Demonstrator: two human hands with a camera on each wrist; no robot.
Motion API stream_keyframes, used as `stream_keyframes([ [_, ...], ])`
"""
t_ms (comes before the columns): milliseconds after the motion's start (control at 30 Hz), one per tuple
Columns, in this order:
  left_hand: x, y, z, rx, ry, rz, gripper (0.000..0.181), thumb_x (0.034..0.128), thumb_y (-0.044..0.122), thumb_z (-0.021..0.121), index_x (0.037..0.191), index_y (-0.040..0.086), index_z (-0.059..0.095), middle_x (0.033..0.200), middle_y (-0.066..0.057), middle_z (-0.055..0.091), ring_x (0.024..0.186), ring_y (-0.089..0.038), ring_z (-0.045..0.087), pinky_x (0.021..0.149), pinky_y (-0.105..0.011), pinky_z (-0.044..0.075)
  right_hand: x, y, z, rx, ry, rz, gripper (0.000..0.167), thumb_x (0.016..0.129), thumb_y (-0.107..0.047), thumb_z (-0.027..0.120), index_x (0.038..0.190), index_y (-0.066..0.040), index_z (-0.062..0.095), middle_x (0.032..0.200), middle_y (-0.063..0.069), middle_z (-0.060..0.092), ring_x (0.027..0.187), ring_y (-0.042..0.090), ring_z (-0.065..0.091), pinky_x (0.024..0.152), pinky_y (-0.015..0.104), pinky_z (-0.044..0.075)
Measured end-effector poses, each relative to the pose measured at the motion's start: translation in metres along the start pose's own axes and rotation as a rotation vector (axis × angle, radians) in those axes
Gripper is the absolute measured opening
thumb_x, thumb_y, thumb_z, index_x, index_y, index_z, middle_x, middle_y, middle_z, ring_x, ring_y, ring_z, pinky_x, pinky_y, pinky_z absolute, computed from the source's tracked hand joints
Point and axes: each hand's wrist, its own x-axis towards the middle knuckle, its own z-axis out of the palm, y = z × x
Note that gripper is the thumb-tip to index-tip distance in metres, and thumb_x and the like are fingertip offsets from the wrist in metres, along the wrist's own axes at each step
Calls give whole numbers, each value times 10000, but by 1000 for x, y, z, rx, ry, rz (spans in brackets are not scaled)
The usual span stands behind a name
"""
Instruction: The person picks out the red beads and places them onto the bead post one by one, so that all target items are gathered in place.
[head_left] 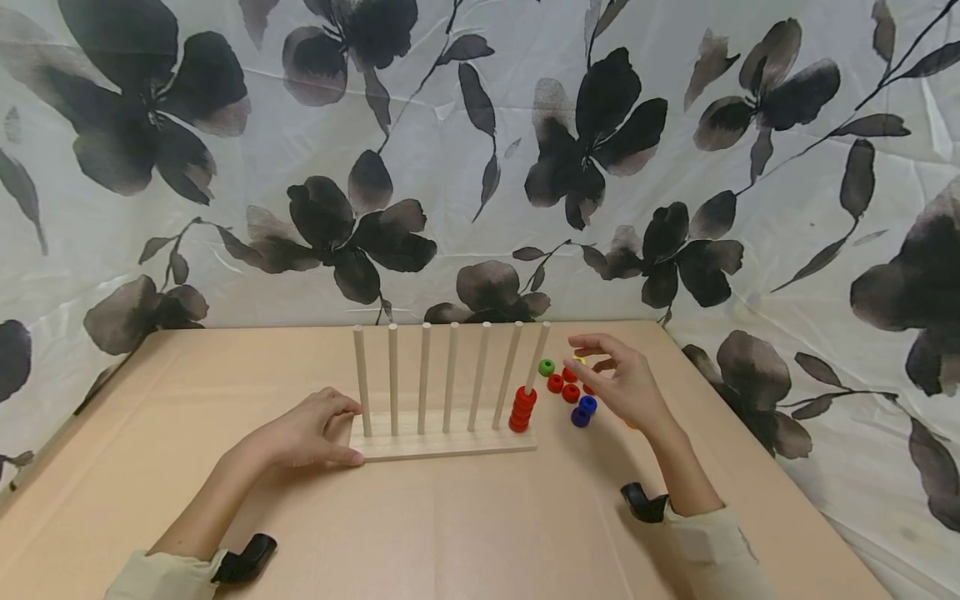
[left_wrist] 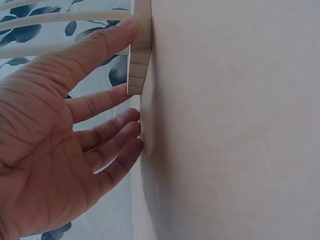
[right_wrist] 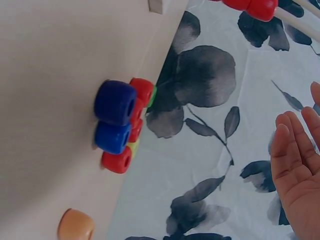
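Observation:
A pale wooden peg stand (head_left: pixel 442 451) has a row of upright pegs on a flat base. Several red beads (head_left: pixel 522 409) are stacked on its rightmost peg (head_left: pixel 538 354); the other pegs are bare. My left hand (head_left: pixel 303 431) grips the left end of the base, its thumb on the front and its index finger at the end corner, as the left wrist view shows. Over the loose beads at the right hovers my right hand (head_left: pixel 632 390), fingers apart and slightly bent, with nothing seen between them. In the right wrist view its palm (right_wrist: pixel 302 185) looks bare.
Right of the stand lie a green bead (head_left: pixel 546 367), several loose red beads (head_left: pixel 571 393), two blue beads (head_left: pixel 580 417) and a partly hidden yellow bead (right_wrist: pixel 133 148). An orange bead (right_wrist: pixel 76 226) sits apart. Behind the wooden table (head_left: pixel 442 533) hangs a floral cloth (head_left: pixel 465 167).

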Motion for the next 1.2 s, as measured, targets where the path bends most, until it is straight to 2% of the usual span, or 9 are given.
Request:
stream_keyframes([
  [167, 0, -1, 0, -16, -7, -9, 711, 759, 388, 907, 1280, 1, 617, 1255, -144, 559, 1245, -407, 502, 1042, -601, 425, 2, 8, 2, -3, -22, 40, 354, 958, -196, 745, 1271, -50, 668, 1234, 121, 683, 1109, 284, 649, 862, 251, 511],
  [433, 1, -1, -1, -26, -6, -10, 710, 750, 380, 915, 1277, 2, 624, 1236, -128, 557, 1242, -402, 503, 1043, -596, 424, 3, 22, 4, -35, -44, 97, 379, 965, -223, 736, 1284, -35, 657, 1251, 141, 681, 1125, 311, 647, 910, 421, 530],
  [667, 1, -1, 0, -32, -8, -10, 713, 753, 384, 913, 1279, 2, 622, 1239, -126, 556, 1243, -399, 501, 1046, -595, 422, 3, 33, 6, -55, -62, 114, 398, 954, -243, 751, 1290, -51, 660, 1246, 142, 693, 1112, 286, 653, 887, 369, 547],
  [900, 0, 0, 0, -32, -10, -17, 718, 752, 381, 913, 1281, -4, 617, 1253, -140, 554, 1251, -408, 495, 1052, -603, 416, 1, 41, 12, -44, -90, 139, 381, 951, -206, 752, 1285, -47, 659, 1244, 172, 688, 1107, 309, 666, 937, 502, 560],
  [1200, 0, 0, 0, -12, 0, -8, 708, 752, 376, 913, 1270, -9, 622, 1240, -136, 562, 1239, -402, 504, 1050, -597, 421, -1, 46, 14, -29, -133, 160, 365, 943, -162, 756, 1257, -4, 657, 1211, 195, 690, 1114, 338, 647, 937, 529, 553],
])
